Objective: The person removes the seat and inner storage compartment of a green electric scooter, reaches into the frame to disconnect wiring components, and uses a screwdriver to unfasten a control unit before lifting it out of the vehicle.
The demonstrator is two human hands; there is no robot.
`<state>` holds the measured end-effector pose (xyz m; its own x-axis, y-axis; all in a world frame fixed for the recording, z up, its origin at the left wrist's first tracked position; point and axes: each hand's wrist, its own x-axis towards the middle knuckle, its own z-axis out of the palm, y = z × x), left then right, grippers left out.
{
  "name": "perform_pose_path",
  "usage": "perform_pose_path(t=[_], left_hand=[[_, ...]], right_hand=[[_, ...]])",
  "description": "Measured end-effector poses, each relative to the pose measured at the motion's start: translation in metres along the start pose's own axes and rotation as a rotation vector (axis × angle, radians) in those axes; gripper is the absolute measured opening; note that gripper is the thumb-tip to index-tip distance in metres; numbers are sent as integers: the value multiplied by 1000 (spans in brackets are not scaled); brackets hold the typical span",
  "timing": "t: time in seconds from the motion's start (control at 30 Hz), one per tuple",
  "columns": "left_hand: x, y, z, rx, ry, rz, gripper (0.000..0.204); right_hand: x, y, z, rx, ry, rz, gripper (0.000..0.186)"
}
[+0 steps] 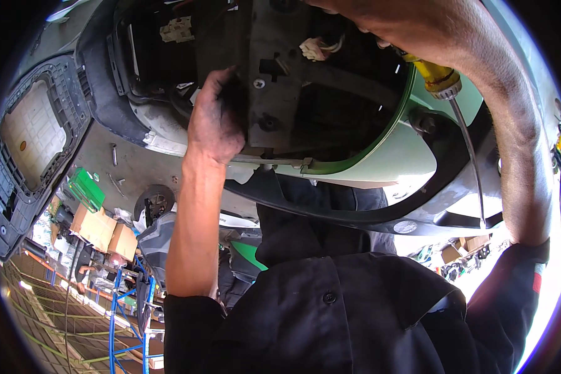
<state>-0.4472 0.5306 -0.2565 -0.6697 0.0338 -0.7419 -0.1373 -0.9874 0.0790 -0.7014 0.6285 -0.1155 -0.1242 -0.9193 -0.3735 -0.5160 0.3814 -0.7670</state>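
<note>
My left hand (pixel 215 118), smudged dark, reaches up into the opening of a green vehicle body (pixel 380 163). It is curled beside a dark upright bracket (pixel 277 118) with a cross-shaped hole and a screw (pixel 259 83). Its fingertips are in shadow behind the bracket's edge, so whatever they grip is hidden. At the upper right, my right hand (pixel 411 28) is closed round a screwdriver (pixel 438 78) with a yellow handle. The long metal shaft slants down along my forearm, tip away from the opening. Part of this hand passes out of the picture at the top.
White connectors (pixel 318 48) hang inside the opening. A curved black trim piece (pixel 368 217) runs below it. To the left are a dark plastic panel (pixel 31 134), a loose tool (pixel 114 154) on the floor, a green crate (pixel 87 189), cardboard boxes (pixel 93 227) and a blue frame (pixel 131 290).
</note>
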Motion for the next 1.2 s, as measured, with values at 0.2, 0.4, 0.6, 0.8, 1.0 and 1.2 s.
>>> perform_pose_path(t=[0.2, 0.4, 0.6, 0.8, 1.0, 1.2], left_hand=[[-4, 1, 3, 209, 152, -4, 31], [-8, 5, 6, 451, 176, -55, 40], [3, 6, 4, 558, 113, -95, 47], [-5, 8, 20, 919, 332, 17, 29], [-70, -35, 68, 1207, 511, 714, 20], [-79, -89, 91, 1543, 346, 473, 47]], right_hand=[[1, 2, -4, 19, -32, 16, 25], [2, -1, -3, -4, -38, 35, 25], [1, 1, -6, 27, -57, 35, 25], [15, 30, 16, -336, 317, -491, 21], [10, 37, -6, -637, 216, -525, 17], [12, -7, -15, -92, -298, 348, 29]])
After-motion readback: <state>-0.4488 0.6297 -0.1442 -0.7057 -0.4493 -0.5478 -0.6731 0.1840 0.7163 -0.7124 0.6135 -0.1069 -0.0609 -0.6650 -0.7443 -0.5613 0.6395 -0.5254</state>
